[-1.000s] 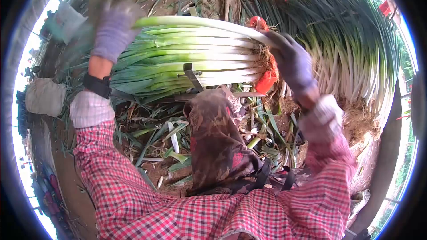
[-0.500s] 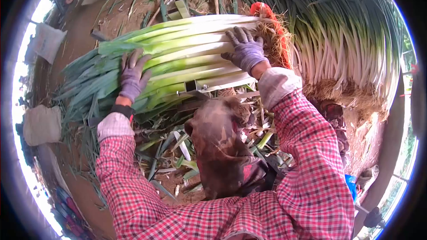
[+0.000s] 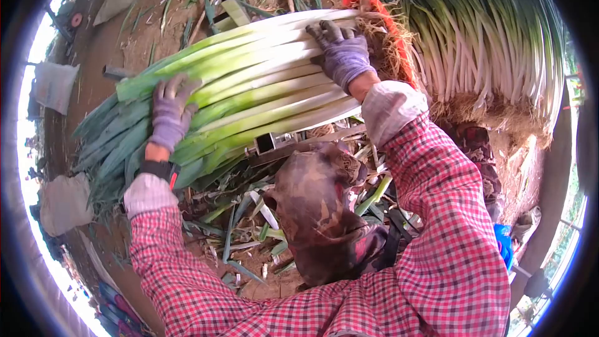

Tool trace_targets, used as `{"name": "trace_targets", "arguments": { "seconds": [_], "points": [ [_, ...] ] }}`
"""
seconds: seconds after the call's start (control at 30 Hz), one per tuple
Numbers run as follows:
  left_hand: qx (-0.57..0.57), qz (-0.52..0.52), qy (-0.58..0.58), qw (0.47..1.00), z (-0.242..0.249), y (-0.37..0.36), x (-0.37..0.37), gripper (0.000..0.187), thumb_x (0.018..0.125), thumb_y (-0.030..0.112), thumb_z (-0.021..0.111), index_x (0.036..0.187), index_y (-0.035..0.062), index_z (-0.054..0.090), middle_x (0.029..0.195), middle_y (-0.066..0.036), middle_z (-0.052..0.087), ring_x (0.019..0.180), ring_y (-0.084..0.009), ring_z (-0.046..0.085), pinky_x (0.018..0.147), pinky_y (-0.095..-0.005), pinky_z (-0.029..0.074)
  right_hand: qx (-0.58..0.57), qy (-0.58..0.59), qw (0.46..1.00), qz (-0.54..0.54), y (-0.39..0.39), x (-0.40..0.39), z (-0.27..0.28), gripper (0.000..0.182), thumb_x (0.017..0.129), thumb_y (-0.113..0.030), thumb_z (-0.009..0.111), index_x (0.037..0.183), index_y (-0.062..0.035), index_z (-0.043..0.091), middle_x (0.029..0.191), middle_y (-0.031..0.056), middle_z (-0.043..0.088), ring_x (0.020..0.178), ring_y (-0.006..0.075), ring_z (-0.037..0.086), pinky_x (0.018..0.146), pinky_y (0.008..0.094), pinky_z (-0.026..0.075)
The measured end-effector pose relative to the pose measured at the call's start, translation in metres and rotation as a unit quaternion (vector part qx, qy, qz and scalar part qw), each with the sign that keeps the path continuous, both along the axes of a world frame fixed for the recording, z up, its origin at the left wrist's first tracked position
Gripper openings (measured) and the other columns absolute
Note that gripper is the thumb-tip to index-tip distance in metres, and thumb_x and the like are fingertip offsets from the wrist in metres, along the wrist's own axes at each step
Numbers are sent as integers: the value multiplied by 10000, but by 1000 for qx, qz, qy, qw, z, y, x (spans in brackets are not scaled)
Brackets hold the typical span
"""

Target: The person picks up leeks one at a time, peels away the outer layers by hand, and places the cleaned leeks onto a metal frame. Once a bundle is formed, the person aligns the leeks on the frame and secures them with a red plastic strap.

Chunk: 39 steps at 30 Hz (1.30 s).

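Note:
A thick bundle of long green onions (image 3: 256,75) lies crosswise before me, leaves to the left and white stalks and roots to the right. My left hand (image 3: 171,112), in a dirty purple work glove, rests on the green part, fingers apart. My right hand (image 3: 345,56), gloved alike, bends its fingers over the white stalks near the roots; the undersides of the fingers are hidden. An orange-red band or cloth (image 3: 393,31) curves beside the root end. A metal frame with a square tube end (image 3: 265,143) shows under the bundle's near edge.
A large pile of green onions (image 3: 486,56) lies at the right, roots toward me. Trimmed leaf scraps (image 3: 268,212) litter the ground around my knee (image 3: 318,193) in camouflage trousers. Another metal tube (image 3: 232,14) stands behind the bundle. Pale sacks (image 3: 65,203) lie at the left.
The view has shifted slightly. My right hand's fingers, spread flat before, are now bent over the stalks. My left hand stays on the leaves. More of the square tube shows below the bundle.

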State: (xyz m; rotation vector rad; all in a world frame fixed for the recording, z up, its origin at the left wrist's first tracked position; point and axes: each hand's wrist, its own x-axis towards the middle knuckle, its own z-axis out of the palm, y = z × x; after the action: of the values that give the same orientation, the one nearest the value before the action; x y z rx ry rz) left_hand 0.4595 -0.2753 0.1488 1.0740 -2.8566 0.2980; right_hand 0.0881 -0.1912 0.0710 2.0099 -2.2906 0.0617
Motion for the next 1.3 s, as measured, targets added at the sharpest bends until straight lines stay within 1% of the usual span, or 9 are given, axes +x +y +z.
{"name": "trace_targets", "arguments": {
  "seconds": [0.03,0.43,0.53,0.63,0.7,0.83,0.9,1.03,1.3],
  "points": [
    [-12,-11,-23,1000,-3,3,5,545,698,135,695,1223,235,585,1267,-86,482,1166,-318,424,1019,-469,332,-37,-14,999,11,4,0,-3,612,797,-459,622,1311,-143,521,1409,105,418,1232,320,446,897,483,395],
    [3,43,-19,999,-30,-20,20,436,693,115,691,1117,173,603,1260,-118,485,1168,-321,444,1019,-443,336,-74,-138,987,23,-18,-2,-34,706,737,-452,676,1380,-337,409,1432,62,399,1265,301,417,991,498,327],
    [21,45,-78,996,-14,-17,10,449,646,90,720,1071,153,586,1234,-108,504,1134,-315,483,1021,-418,338,62,-239,969,1,19,-2,37,728,738,-396,702,1389,-267,405,1486,92,326,1320,282,375,1033,501,301],
    [117,181,-257,942,39,4,-66,477,644,86,725,1087,144,559,1177,-123,535,1092,-322,525,1007,-409,360,-196,-387,885,169,94,-23,56,689,701,-244,762,1323,-174,473,1345,112,453,1279,298,409,1027,450,348],
    [137,102,-186,968,43,4,-81,566,686,95,706,1218,138,518,1204,-153,545,1102,-346,535,1007,-418,377,-287,-464,820,175,156,-48,49,517,749,-163,714,1239,-156,553,1242,103,533,1183,301,492,989,452,382],
    [276,-5,189,942,87,146,-218,602,749,145,685,1313,103,479,1271,-144,534,1154,-343,511,1079,-402,322,-179,-601,775,-78,277,-121,-40,292,805,-73,642,1095,-109,645,1001,117,638,916,276,620,840,356,502],
    [262,-35,75,961,111,226,-286,519,780,175,685,1257,67,514,1218,-119,574,1118,-318,538,1098,-405,298,-13,-499,829,-252,320,-156,-99,268,823,-163,602,1080,-110,657,972,158,656,915,329,633,818,404,494],
    [446,-331,57,830,66,266,-376,452,793,239,684,1170,23,560,1071,-163,575,987,-338,552,901,-395,432,-81,-510,813,-267,319,-198,-146,265,839,-195,577,1077,-113,660,960,171,655,915,362,617,801,430,488],
    [456,-316,-129,822,2,258,-410,444,826,205,621,1236,62,526,1087,-132,626,1017,-307,596,985,-499,377,9,-473,813,-339,180,-279,-197,586,852,-225,535,1409,-183,356,1389,200,420,1202,387,488,993,432,413]
  ]
}}
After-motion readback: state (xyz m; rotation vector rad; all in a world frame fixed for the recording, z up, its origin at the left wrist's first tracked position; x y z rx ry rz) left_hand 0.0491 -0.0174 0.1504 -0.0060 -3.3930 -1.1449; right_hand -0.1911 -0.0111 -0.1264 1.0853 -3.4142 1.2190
